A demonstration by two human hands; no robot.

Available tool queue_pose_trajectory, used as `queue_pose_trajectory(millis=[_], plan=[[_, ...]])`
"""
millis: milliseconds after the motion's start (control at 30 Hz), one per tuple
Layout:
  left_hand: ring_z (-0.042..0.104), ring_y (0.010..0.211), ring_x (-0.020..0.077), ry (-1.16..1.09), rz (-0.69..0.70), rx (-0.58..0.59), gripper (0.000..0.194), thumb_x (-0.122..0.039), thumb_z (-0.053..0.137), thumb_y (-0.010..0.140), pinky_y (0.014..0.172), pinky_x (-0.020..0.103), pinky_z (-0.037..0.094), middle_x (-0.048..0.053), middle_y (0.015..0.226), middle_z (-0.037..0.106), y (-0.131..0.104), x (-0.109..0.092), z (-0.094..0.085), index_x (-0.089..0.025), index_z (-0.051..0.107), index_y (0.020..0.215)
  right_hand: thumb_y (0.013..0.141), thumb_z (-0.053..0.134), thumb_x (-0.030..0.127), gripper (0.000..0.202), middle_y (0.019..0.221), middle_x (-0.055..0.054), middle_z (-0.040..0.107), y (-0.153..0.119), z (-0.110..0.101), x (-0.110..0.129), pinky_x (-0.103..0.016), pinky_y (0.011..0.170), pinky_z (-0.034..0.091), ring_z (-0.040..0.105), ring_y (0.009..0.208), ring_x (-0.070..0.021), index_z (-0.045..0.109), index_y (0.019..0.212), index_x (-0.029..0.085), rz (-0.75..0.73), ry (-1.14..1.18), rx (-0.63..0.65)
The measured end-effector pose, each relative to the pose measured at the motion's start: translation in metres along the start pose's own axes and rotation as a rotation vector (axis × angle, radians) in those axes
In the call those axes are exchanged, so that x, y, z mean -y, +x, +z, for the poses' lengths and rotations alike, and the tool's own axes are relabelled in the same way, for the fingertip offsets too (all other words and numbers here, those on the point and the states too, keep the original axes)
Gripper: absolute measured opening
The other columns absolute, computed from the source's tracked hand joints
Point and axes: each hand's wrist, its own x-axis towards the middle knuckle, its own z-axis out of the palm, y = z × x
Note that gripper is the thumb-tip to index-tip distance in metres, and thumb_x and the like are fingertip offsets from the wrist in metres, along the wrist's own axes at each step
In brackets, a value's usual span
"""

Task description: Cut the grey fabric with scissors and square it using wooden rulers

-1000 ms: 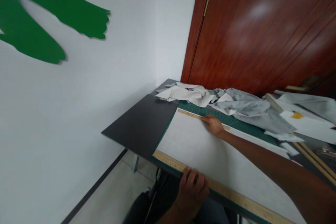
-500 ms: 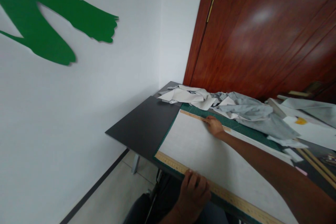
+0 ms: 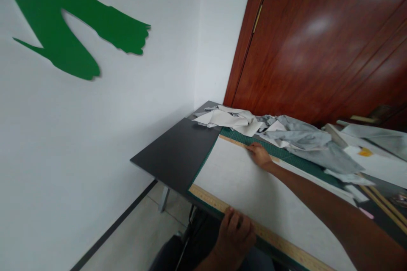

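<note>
Head view, watched from afar. Sheet (image 3: pixel 241 182) lies flat on the green mat (image 3: pixel 299 162), which sits on the dark counter (image 3: pixel 178 148). White, thin-looking; paper or cloth, I cannot tell. Its far end on my right runs on beneath the right arm, so I cannot see it all there.

Short ruler (image 3: pixel 233 141) lies along the far edge, long ruler (image 3: pixel 276 239) along the near edge, close to the counter's rim. The sheet spans the gap between them.

Right hand (image 3: pixel 260 155): reaching across the sheet, fingers drawn together on the short ruler, grip narrow. Pinch or plain press, I cannot tell.

Left hand (image 3: pixel 235 233): fingers bent over the long ruler at the near rim, grip narrow too. Thumb hidden, so I cannot tell whether it closes underneath.

Handling, my judgement: sheet light and limp, apt to wrinkle or skid if dragged by one corner. I would take it by two corners, or keep a flat palm on it. Rulers look wooden: light, stiff along their length, smooth enough to slide sideways under a single fingertip. I would press each one with fingers spread, near the middle, and lift by the edges. The long one would swing at its ends if held at one point only.

Crumpled cloth pile (image 3: pixel 305 135) behind the mat, soft-looking; thin sticks (image 3: pixel 383 206) off to the right, well apart from both hands
</note>
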Motion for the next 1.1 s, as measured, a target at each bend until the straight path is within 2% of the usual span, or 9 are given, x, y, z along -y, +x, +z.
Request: queue_pose_trajectory(millis=[133,300,533,633,700,767,900,1100], plan=[[0.063,0.111,0.0182,0.009,0.006,-0.013,0.018,-0.032,0.076,0.094,0.126,0.048,0.035,-0.001,0.112,0.072,-0.001,0.001,0.001,-0.027,0.069,0.109,0.100,0.068,0.040,0.034,0.131,-0.009,0.068,-0.003,0.002,0.001,-0.050,0.101,0.057,0.066,0.118,-0.0255,0.067,0.126,0.019,-0.004,0.003,-0.024],[0.063,0.110,0.0192,-0.006,0.001,-0.036,0.015,-0.029,0.075,0.093,0.125,0.047,0.036,-0.001,0.110,0.072,0.000,0.001,0.000,-0.026,0.069,0.107,0.100,0.068,0.041,0.035,0.132,-0.010,0.068,-0.006,0.002,0.003,-0.052,0.103,0.056,0.066,0.120,-0.0262,0.067,0.128,0.019,-0.017,-0.003,-0.037],[0.063,0.107,0.0185,0.006,0.023,0.092,0.019,-0.032,0.077,0.094,0.122,0.048,0.037,0.000,0.112,0.070,0.000,-0.001,-0.003,-0.025,0.068,0.110,0.100,0.068,0.039,0.035,0.132,-0.009,0.068,-0.011,0.004,0.003,-0.052,0.105,0.055,0.065,0.121,-0.0263,0.066,0.130,0.019,-0.010,-0.012,-0.050],[0.062,0.107,0.0175,-0.024,0.039,0.124,0.018,-0.031,0.075,0.097,0.120,0.048,0.037,-0.002,0.114,0.069,0.002,-0.001,-0.007,-0.026,0.068,0.113,0.100,0.061,0.024,0.033,0.132,-0.014,0.069,-0.016,0.010,0.001,-0.052,0.107,0.052,0.065,0.122,-0.0281,0.067,0.132,0.017,0.003,0.008,-0.079],[0.062,0.107,0.0173,-0.039,0.049,0.151,0.017,-0.031,0.074,0.098,0.119,0.048,0.038,-0.003,0.113,0.069,0.003,-0.001,-0.010,-0.026,0.068,0.113,0.095,0.053,0.011,0.040,0.130,-0.018,0.070,-0.018,0.013,-0.001,-0.050,0.109,0.051,0.065,0.122,-0.0302,0.070,0.131,0.015,-0.004,0.031,-0.108],[0.062,0.108,0.0179,-0.028,0.066,0.184,0.018,-0.033,0.074,0.098,0.118,0.049,0.039,-0.002,0.114,0.069,0.003,-0.001,-0.011,-0.026,0.067,0.114,0.088,0.049,0.006,0.048,0.129,-0.019,0.072,-0.021,0.015,-0.006,-0.048,0.109,0.051,0.066,0.121,-0.0313,0.073,0.129,0.015,-0.022,0.064,-0.143],[0.062,0.111,0.0181,0.006,0.106,0.251,0.021,-0.034,0.073,0.099,0.115,0.050,0.040,-0.003,0.118,0.069,0.001,-0.002,-0.011,-0.029,0.063,0.117,0.083,0.049,0.012,0.048,0.125,-0.015,0.075,-0.025,0.021,-0.017,-0.046,0.108,0.054,0.069,0.117,-0.0301,0.078,0.121,0.017,-0.045,0.143,-0.236],[0.061,0.112,0.0180,-0.010,0.087,0.203,0.021,-0.033,0.073,0.099,0.116,0.050,0.041,-0.005,0.119,0.069,-0.004,-0.005,-0.007,-0.030,0.060,0.114,0.083,0.048,0.018,0.042,0.118,-0.015,0.077,-0.025,0.030,-0.024,-0.050,0.105,0.056,0.072,0.110,-0.0305,0.080,0.112,0.017,-0.063,0.215,-0.345]])
